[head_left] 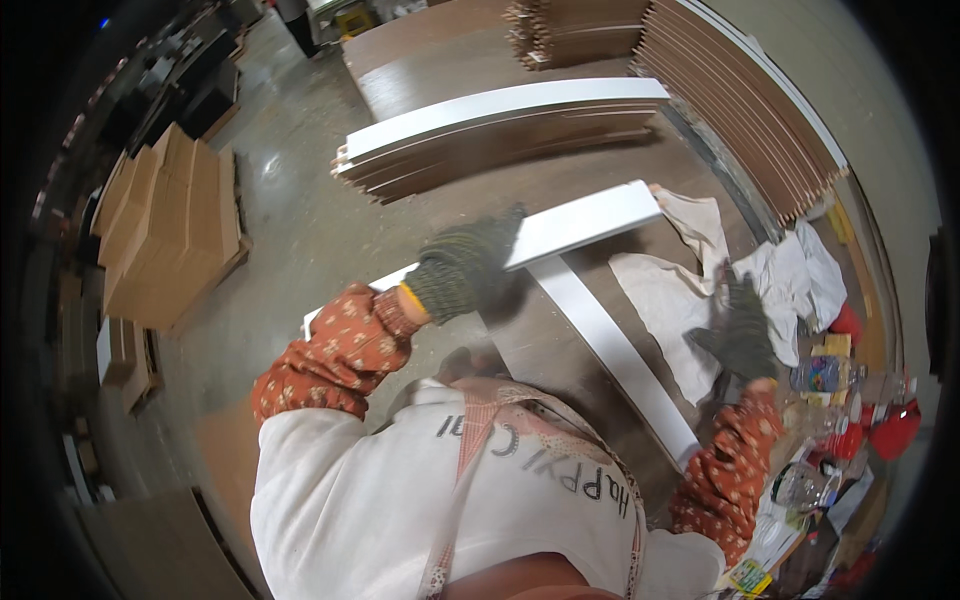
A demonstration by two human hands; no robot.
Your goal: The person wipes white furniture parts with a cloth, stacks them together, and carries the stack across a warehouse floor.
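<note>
Both of my hands wear dark grey-green knitted gloves below orange flowered sleeves. My left hand (pixel 462 262) is closed over a long white board (pixel 590 222) that lies slantwise in front of me. The board's left end shows beyond my sleeve. A second white board (pixel 615 345) runs from beneath the first toward my right forearm. At the right, my right hand (pixel 738 330) is over a crumpled white cloth (pixel 665 300), its thumb out to the side and its fingers stretched and slightly blurred. No grip on the cloth is visible.
A stack of white-topped brown boards (pixel 500 125) lies ahead, with a taller board stack (pixel 745 110) along the right wall. Plastic bottles (pixel 822 375) and other clutter stand at the right. Cardboard boxes (pixel 165 235) sit on the floor at the left.
</note>
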